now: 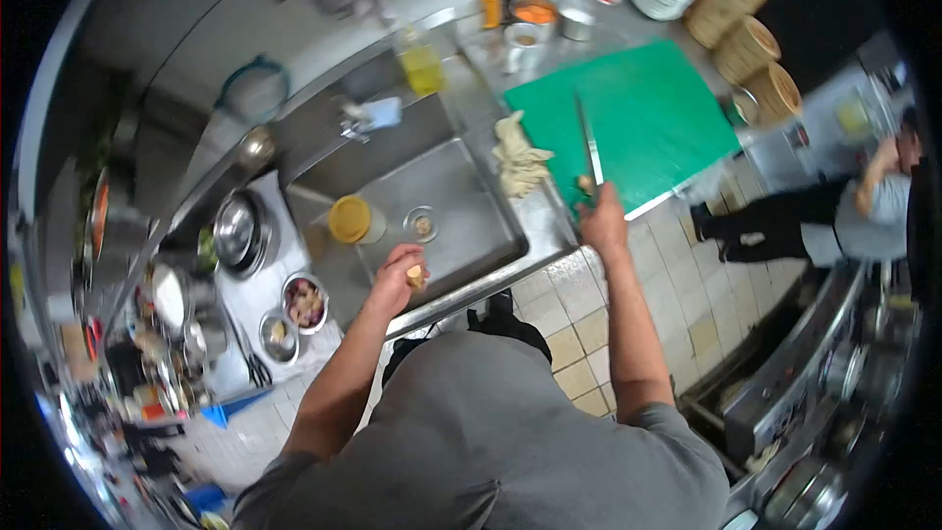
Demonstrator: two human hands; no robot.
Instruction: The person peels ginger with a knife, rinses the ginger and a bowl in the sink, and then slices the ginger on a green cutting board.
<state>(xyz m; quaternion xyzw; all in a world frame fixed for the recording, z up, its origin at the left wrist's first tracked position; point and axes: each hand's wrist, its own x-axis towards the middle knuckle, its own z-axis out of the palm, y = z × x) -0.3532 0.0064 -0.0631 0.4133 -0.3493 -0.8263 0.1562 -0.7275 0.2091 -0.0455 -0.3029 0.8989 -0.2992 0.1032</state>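
Note:
My right hand [604, 224] is closed round the handle of a long kitchen knife [591, 145]. The blade points away from me over the green cutting board [667, 108]. Beside the handle lies a small brown piece of food [586, 184], at the board's near left corner. My left hand [394, 280] is over the near edge of the sink [466, 206], fingers curled round a small pale-tan piece that looks like ginger [416, 276]. A crumpled cream cloth or glove [520, 155] lies between sink and board.
A yellow-lidded jar [351, 220] stands in the sink, a yellow liquid bottle [422, 67] behind it. At left are metal bowls [236, 228] and a bowl of chopped onion-like pieces [305, 303]. Bamboo steamers [727, 4] stand at back right; another person [834, 211] is at far right.

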